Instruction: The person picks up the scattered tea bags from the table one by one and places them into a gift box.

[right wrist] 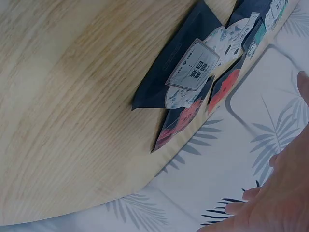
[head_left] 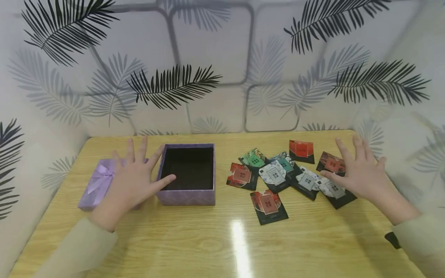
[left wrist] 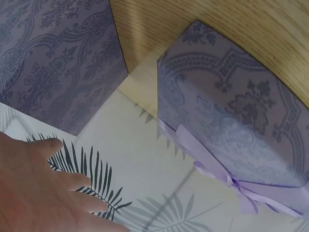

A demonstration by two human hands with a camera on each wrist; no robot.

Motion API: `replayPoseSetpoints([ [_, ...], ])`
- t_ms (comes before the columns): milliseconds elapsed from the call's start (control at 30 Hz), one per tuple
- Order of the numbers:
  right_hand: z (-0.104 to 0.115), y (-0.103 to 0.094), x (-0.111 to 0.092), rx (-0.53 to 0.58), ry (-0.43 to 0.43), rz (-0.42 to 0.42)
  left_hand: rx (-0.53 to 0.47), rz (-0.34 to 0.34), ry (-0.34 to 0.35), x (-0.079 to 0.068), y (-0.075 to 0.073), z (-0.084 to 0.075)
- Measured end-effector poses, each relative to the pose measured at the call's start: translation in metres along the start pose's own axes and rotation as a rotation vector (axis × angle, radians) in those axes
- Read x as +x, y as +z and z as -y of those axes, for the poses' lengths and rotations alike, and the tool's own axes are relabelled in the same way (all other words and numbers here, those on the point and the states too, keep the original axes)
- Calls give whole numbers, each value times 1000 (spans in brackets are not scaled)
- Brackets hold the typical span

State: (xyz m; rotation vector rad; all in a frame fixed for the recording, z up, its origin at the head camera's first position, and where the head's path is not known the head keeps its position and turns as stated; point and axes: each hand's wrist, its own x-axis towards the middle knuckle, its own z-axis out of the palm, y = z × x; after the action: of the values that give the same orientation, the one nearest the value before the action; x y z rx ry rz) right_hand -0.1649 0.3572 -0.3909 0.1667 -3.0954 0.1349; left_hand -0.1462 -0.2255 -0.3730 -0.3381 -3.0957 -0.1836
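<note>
My left hand [head_left: 133, 179], fingers spread, is held above the table between a purple lid with a ribbon bow [head_left: 101, 181] and an open purple box [head_left: 187, 197] with a dark inside. It holds nothing and partly covers the lid. In the left wrist view the patterned box [left wrist: 63, 63] and lid [left wrist: 231, 111] show beyond the fingers. My right hand [head_left: 365, 177], also spread and holding nothing, hovers at the right, nearest to a white-and-black packet [head_left: 334, 189] and a dark red packet [head_left: 331, 164]. The right wrist view shows the white-labelled packet [right wrist: 193, 67] apart from the hand.
Several flat packets lie loosely on the wooden table [head_left: 194, 243], some overlapping, among them a green one [head_left: 255, 159], a bright red one [head_left: 301, 150] and a red-and-black one [head_left: 269, 206]. A leaf-patterned covering [head_left: 215, 104] rises behind the table. A small black object [head_left: 392, 240] is near the right sleeve.
</note>
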Motion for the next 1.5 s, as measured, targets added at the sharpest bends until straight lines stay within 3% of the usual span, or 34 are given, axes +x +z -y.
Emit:
replayPoseSetpoints([
  [233,-8,2,7,60,-9,-24,-5,-44,69,6,2,-2],
  [567,-25,8,26,205,7,-10,-12,-31,133,17,9,-4],
  [1000,-47,21,33,445,17,6,18,-38,203,24,14,-4],
  [1300,-62,30,36,656,122,126,13,-8,207,21,16,-4],
  [1500,-72,35,39,648,180,192,7,-11,223,20,16,-4],
])
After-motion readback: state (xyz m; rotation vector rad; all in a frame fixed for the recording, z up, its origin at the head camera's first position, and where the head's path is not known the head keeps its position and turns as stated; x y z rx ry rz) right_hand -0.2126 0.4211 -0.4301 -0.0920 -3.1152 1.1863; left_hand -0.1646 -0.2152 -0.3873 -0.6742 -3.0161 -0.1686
